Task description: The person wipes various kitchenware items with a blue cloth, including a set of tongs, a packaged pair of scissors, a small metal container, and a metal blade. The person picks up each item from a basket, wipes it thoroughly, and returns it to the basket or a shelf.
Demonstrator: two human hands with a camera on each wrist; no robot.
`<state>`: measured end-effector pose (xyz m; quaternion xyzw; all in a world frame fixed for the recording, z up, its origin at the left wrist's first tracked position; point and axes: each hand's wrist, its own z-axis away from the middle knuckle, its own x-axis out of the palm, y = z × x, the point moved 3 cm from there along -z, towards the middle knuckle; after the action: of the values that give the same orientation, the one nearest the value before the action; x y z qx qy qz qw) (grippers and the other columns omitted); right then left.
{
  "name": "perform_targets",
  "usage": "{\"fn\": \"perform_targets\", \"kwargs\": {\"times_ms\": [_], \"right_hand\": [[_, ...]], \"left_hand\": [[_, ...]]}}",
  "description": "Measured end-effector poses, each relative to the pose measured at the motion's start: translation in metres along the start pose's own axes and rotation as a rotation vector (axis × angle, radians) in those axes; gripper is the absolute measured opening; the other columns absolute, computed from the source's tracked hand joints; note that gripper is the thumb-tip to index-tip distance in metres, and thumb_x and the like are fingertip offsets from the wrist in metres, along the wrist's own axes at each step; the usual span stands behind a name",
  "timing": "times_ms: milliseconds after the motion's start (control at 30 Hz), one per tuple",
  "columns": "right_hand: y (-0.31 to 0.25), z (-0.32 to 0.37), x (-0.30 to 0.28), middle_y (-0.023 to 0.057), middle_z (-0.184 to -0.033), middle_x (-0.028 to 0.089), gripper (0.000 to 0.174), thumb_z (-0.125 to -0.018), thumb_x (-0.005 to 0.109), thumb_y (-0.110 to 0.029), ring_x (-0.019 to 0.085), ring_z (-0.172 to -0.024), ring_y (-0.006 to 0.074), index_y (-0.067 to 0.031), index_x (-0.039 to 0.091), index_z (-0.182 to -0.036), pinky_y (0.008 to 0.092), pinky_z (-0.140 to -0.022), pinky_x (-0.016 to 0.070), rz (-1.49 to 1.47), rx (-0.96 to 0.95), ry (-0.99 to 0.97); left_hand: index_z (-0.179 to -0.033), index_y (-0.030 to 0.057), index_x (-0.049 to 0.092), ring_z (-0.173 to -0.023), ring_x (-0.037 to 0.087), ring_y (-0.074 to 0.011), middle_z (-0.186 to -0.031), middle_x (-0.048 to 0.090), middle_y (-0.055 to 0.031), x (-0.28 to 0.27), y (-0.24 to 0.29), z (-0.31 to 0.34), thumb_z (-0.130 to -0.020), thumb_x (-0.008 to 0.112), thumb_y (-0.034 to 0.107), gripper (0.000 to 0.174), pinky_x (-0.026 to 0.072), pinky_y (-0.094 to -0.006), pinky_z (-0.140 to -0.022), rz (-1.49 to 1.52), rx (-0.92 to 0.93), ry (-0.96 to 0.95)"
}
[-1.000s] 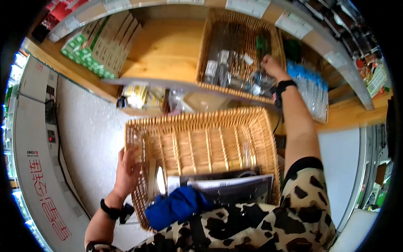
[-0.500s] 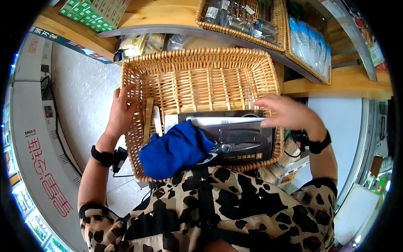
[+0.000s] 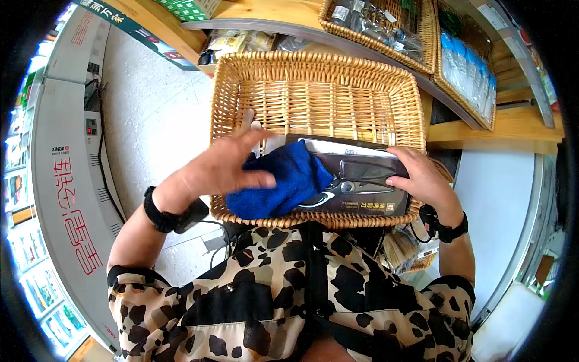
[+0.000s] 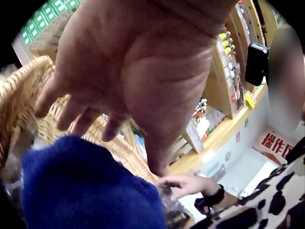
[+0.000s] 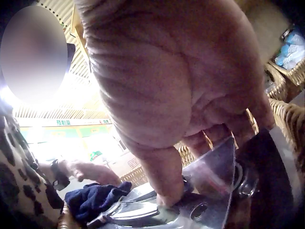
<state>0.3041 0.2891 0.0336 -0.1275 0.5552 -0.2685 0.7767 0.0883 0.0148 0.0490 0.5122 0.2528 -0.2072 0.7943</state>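
While the person's right hand [image 3: 425,178] pinches the right end of a flat dark packet of metal scissors [image 3: 365,190], the left hand [image 3: 214,166], fingers apart, is over the crumpled blue cloth [image 3: 283,181] overlapping its left side, perhaps touching. Both lie in a rectangular woven wicker basket [image 3: 313,67]. The right wrist view shows clear plastic under the thumb, indistinct from the head; the other right fingertips are hidden.

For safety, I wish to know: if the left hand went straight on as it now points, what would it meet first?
Probably the crumpled blue fabric cloth, just ahead of the bare left hand; how far below it lies is unclear.
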Motion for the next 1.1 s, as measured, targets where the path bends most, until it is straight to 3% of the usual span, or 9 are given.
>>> {"fn": "perform_targets", "kwargs": {"times_ms": [33, 100, 200, 333, 467, 600, 733, 933, 1100], "right_hand": [[0.0, 0.001, 0.0, 0.021, -0.116, 0.054, 0.057, -0.075, 0.07, -0.021, 0.051, -0.108, 0.0357, 0.0022, 0.048, -0.122, 0.0401, -0.093, 0.0402, 0.007, -0.001, 0.005], [0.002, 0.001, 0.0, 0.0208, -0.117, 0.054, 0.056, -0.075, 0.069, -0.02, 0.051, -0.108, 0.0355, 0.0021, 0.048, -0.122, 0.0402, -0.094, 0.0398, 0.017, -0.008, -0.003], [0.001, 0.003, 0.0, 0.0205, -0.118, 0.054, 0.056, -0.076, 0.069, -0.02, 0.051, -0.109, 0.0354, 0.0019, 0.048, -0.122, 0.0404, -0.095, 0.0393, 0.025, 0.003, 0.003], [-0.002, 0.003, 0.003, 0.0208, -0.119, 0.053, 0.056, -0.077, 0.068, -0.021, 0.049, -0.112, 0.0355, 0.0019, 0.047, -0.124, 0.0405, -0.096, 0.0387, 0.034, 0.021, 0.014], [-0.002, 0.006, 0.005, 0.0206, -0.121, 0.052, 0.055, -0.079, 0.066, -0.021, 0.048, -0.114, 0.0354, 0.0008, 0.046, -0.125, 0.0406, -0.097, 0.0378, 0.053, 0.025, 0.035], [-0.006, 0.006, 0.005, 0.0193, -0.124, 0.05, 0.056, -0.08, 0.065, -0.022, 0.047, -0.115, 0.0348, -0.0019, 0.045, -0.128, 0.0399, -0.1, 0.0363, 0.017, 0.027, 0.021], [-0.018, 0.007, 0.009, 0.0168, -0.127, 0.047, 0.058, -0.078, 0.067, -0.024, 0.044, -0.119, 0.0336, -0.0033, 0.046, -0.128, 0.0411, -0.102, 0.0343, 0.02, -0.055, 0.061], [-0.039, 0.007, 0.02, 0.0154, -0.127, 0.045, 0.072, -0.066, 0.077, -0.025, 0.041, -0.12, 0.0324, -0.0035, 0.045, -0.127, 0.0437, -0.103, 0.03, 0.228, -0.08, 0.105], [-0.044, 0.008, 0.022, 0.0177, -0.119, 0.046, 0.078, -0.061, 0.081, -0.024, 0.043, -0.115, 0.034, 0.001, 0.045, -0.126, 0.0424, -0.1, 0.0333, 0.301, -0.136, 0.154]], "left_hand": [[-0.135, 0.0075, 0.037, -0.121, 0.045, -0.0378, -0.131, 0.044, -0.0233, 0.009, 0.011, 0.003, -0.078, 0.071, 0.037, 0.073, 0.0383, -0.0405, -0.103, 0.076, -0.032, -0.124], [-0.136, 0.0109, 0.035, -0.112, 0.052, -0.0378, -0.125, 0.047, -0.0217, 0.035, 0.011, 0.007, -0.079, 0.071, 0.031, 0.071, 0.0445, -0.0407, -0.096, -0.284, 0.081, -0.026], [-0.133, 0.0108, 0.04, -0.109, 0.053, -0.0374, -0.12, 0.051, -0.0212, 0.037, 0.006, 0.0, -0.075, 0.071, 0.019, 0.066, 0.0431, -0.0416, -0.096, -0.233, -0.012, -0.117], [-0.122, 0.0078, 0.05, -0.096, 0.059, -0.0343, -0.101, 0.058, -0.0161, 0.023, -0.008, 0.002, -0.071, 0.064, 0.001, 0.054, 0.0483, -0.0387, -0.086, -0.221, 0.083, 0.033], [-0.117, 0.0045, 0.053, -0.097, 0.059, -0.0336, -0.106, 0.059, -0.0154, -0.003, -0.008, 0.019, -0.07, 0.064, -0.005, 0.049, 0.0488, -0.0373, -0.085, 0.048, 0.092, 0.268], [-0.122, 0.004, 0.051, -0.094, 0.059, -0.0182, -0.103, 0.062, -0.0122, -0.013, -0.015, 0.037, -0.076, 0.064, -0.003, 0.048, 0.0467, -0.0302, -0.085, 0.243, -0.055, 0.38], [-0.122, 0.0045, 0.05, -0.093, 0.057, -0.0125, -0.1, 0.061, -0.0053, -0.012, -0.021, 0.05, -0.081, 0.064, 0.002, 0.043, 0.0461, -0.029, -0.086, 0.412, -0.178, 0.474], [-0.122, 0.0019, 0.05, -0.093, 0.057, -0.015, -0.1, 0.061, -0.0084, -0.005, -0.025, 0.048, -0.08, 0.066, 0.003, 0.045, 0.0462, -0.0292, -0.086, 0.375, -0.234, 0.498], [-0.123, 0.0019, 0.05, -0.096, 0.06, -0.029, -0.107, 0.059, -0.0187, 0.001, -0.033, 0.043, -0.076, 0.068, 0.005, 0.05, 0.0467, -0.0345, -0.086, 0.13, -0.108, 0.517]]}}
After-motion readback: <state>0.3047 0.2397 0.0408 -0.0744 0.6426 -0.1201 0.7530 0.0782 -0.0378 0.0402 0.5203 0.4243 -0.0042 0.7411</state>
